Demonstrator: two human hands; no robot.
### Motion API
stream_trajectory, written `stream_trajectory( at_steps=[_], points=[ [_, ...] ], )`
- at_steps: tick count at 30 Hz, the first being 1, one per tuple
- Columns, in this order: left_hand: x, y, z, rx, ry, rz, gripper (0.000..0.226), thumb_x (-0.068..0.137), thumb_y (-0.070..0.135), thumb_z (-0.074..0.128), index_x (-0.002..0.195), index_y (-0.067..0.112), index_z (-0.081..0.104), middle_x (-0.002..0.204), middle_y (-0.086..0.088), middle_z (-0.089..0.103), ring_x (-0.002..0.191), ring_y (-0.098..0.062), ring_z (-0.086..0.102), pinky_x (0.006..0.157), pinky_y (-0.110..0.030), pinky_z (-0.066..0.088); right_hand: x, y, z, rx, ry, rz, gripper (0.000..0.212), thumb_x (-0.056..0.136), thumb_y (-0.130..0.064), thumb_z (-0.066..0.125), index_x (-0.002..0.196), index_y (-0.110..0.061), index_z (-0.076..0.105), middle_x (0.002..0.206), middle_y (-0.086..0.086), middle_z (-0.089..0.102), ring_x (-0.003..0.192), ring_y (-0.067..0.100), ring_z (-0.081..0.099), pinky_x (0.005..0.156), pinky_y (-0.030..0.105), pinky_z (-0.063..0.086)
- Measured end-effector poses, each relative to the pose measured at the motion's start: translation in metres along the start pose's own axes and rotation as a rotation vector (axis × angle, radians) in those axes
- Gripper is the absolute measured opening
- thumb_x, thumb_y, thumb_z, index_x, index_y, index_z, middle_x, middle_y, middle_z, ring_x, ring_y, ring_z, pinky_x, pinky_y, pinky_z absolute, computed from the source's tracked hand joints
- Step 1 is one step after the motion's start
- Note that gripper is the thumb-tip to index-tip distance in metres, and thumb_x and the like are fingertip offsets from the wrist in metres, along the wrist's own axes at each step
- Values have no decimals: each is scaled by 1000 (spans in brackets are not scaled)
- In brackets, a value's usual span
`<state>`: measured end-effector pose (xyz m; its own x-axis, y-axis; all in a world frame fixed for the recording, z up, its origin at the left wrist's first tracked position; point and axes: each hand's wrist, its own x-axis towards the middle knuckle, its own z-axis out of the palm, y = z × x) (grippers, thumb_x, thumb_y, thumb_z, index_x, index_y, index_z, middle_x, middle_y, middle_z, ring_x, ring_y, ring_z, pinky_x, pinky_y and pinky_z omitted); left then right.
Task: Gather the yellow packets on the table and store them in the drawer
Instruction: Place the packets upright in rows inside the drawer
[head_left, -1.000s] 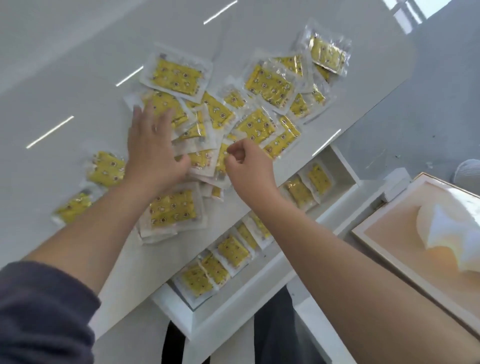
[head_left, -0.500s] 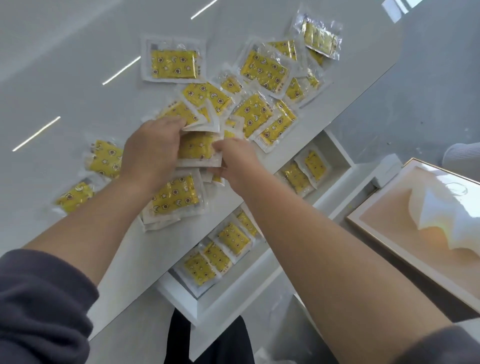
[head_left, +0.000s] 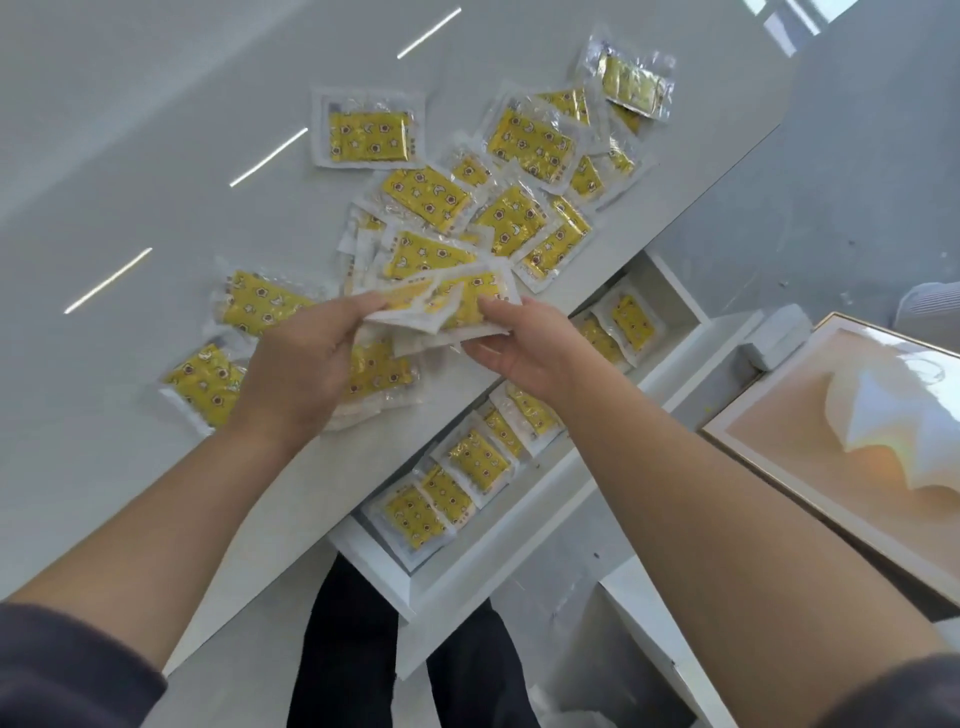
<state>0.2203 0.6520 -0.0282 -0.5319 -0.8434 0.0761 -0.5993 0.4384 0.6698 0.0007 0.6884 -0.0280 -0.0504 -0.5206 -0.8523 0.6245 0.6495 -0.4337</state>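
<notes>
Several yellow packets in clear wrap lie scattered on the white table (head_left: 130, 130), one lone packet (head_left: 369, 130) at the far side. My left hand (head_left: 301, 364) and my right hand (head_left: 524, 343) together hold a small stack of packets (head_left: 457, 306) lifted just above the table near its front edge. The left fingers pinch its left end, the right fingers grip its right end. Below the table edge the open white drawer (head_left: 519, 519) holds several packets (head_left: 467, 462) laid in a row.
More packets (head_left: 208, 384) lie under and left of my left wrist. A framed peach-coloured panel (head_left: 857, 447) stands to the right of the drawer. A small white block (head_left: 779, 332) rests by the drawer's far right corner. My dark-trousered legs (head_left: 353, 649) are below the drawer.
My left hand went from lying flat on the pile to curling round packets. Both hands drew a stack together and lifted it off the table toward the front edge.
</notes>
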Motion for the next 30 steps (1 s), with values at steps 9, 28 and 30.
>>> stream_trajectory(
  at_steps=[9,28,30],
  points=[
    [67,-58,-34,-83,133,-410,23,101,19,39,100,14,61,65,8,51,59,-6,52,56,-27,41,50,-58,59,-576,281,-263,24,83,-29,75,89,-10,62,85,4,67,77,19,62,78,36,56],
    [138,-143,-43,-84,-375,-608,38,77,39,77,94,11,59,93,-5,62,80,-24,56,66,-33,45,168,-138,142,-1982,251,-625,33,90,-51,55,79,-21,48,96,-1,51,96,23,50,99,42,27],
    [135,-136,-48,-140,-328,-586,40,74,40,79,93,11,59,95,-9,66,85,-32,62,76,-47,51,160,-139,143,-1944,257,-645,38,90,-48,55,70,-21,38,72,-7,40,85,22,47,94,38,29]
  ],
)
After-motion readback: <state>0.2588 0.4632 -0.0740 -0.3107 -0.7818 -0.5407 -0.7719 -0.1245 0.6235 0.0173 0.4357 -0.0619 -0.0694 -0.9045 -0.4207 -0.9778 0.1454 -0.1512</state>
